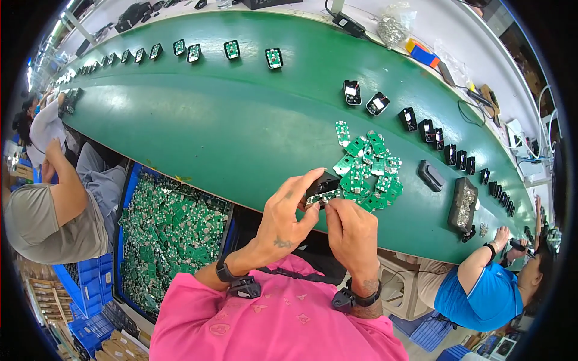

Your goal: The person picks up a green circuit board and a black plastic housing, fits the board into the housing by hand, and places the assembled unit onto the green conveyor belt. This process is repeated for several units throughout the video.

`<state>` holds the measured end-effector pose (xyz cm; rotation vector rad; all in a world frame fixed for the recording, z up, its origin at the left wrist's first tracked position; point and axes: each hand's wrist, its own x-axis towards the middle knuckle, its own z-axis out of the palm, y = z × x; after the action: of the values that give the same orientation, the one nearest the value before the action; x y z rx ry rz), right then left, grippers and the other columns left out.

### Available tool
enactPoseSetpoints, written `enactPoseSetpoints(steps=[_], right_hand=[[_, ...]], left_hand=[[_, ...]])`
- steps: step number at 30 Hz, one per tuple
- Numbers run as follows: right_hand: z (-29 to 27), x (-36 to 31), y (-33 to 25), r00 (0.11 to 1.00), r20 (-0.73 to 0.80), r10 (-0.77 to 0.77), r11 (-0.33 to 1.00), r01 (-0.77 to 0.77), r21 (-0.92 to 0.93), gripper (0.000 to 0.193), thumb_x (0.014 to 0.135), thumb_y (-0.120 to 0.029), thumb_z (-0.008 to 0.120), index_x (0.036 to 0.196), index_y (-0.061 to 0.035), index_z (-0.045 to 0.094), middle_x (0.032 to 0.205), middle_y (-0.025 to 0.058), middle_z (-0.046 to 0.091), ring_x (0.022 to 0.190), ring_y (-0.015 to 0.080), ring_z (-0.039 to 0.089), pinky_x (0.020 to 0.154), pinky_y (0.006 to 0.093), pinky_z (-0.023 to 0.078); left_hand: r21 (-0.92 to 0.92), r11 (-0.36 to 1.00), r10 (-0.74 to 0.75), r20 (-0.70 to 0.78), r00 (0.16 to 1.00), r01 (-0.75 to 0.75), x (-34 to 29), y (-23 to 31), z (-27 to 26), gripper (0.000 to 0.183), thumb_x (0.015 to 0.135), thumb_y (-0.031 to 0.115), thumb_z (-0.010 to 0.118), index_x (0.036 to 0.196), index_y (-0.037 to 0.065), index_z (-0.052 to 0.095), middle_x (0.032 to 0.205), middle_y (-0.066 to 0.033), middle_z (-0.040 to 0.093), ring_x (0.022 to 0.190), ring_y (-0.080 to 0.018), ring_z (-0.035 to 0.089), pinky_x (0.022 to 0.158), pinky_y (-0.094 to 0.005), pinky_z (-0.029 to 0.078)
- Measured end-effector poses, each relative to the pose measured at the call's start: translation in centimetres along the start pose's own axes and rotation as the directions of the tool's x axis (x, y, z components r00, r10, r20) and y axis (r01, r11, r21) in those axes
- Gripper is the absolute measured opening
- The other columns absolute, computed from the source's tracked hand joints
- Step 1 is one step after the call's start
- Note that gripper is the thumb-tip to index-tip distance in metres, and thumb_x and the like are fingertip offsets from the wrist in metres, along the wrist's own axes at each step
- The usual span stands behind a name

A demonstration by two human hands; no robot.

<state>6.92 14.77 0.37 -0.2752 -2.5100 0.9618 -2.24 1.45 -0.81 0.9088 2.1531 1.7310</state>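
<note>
My left hand (284, 210) is closed around a small black plastic housing (326, 182), held just over the near edge of the green bench. A green circuit board (323, 197) lies across the near side of that housing; whether it is seated inside I cannot tell. My right hand (356, 233) pinches at the right end of this board, with the thumb and forefinger close to my left thumb. Just beyond my hands, a loose pile of green circuit boards (368, 171) is spread on the bench.
Housings with boards (274, 58) line the bench's far left; open black housings (407, 119) run along its right. A dark tray of small metal parts (463, 204) sits right. A blue bin (122, 265) full of boards stands at my left. Co-workers (490, 283) sit on both sides.
</note>
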Motion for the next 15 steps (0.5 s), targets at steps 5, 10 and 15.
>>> enactPoseSetpoints(steps=[5,10,15], right_hand=[[-0.5,0.4,0.0,0.998,0.050,-0.047,0.997,0.044,0.058,0.004,0.090,-0.002,0.066,0.092,-0.0004,0.063,0.076,0.0162,0.063,0.062,0.0334,0.062,0.055,0.0402,0.046],[-1.0,0.6,-0.5,0.995,0.101,0.011,0.992,-0.024,0.127,0.003,0.090,-0.002,0.065,0.090,-0.0003,0.063,0.074,0.0160,0.062,0.061,0.0332,0.061,0.054,0.0401,0.045],[-1.1,0.7,-0.4,0.993,0.111,-0.031,0.998,0.024,0.065,0.003,0.089,-0.001,0.065,0.088,-0.0004,0.062,0.072,0.0161,0.062,0.061,0.0330,0.061,0.054,0.0394,0.046]], left_hand=[[0.050,0.997,0.063,0.027,0.998,-0.064,0.0,0.4,-0.4,0.059,0.084,-0.004,0.064,0.141,0.008,0.053,0.118,-0.0180,0.061,0.083,-0.0259,0.066,0.073,-0.0347,0.056],[0.109,0.988,0.109,0.011,0.994,-0.110,0.0,0.5,-0.7,0.060,0.081,-0.006,0.064,0.139,0.008,0.057,0.115,-0.0150,0.064,0.086,-0.0222,0.066,0.071,-0.0317,0.055],[0.273,0.937,0.211,0.049,0.976,-0.216,0.0,0.6,-0.9,0.061,0.080,-0.003,0.066,0.139,0.009,0.057,0.114,-0.0167,0.064,0.083,-0.0277,0.067,0.068,-0.0335,0.055]])
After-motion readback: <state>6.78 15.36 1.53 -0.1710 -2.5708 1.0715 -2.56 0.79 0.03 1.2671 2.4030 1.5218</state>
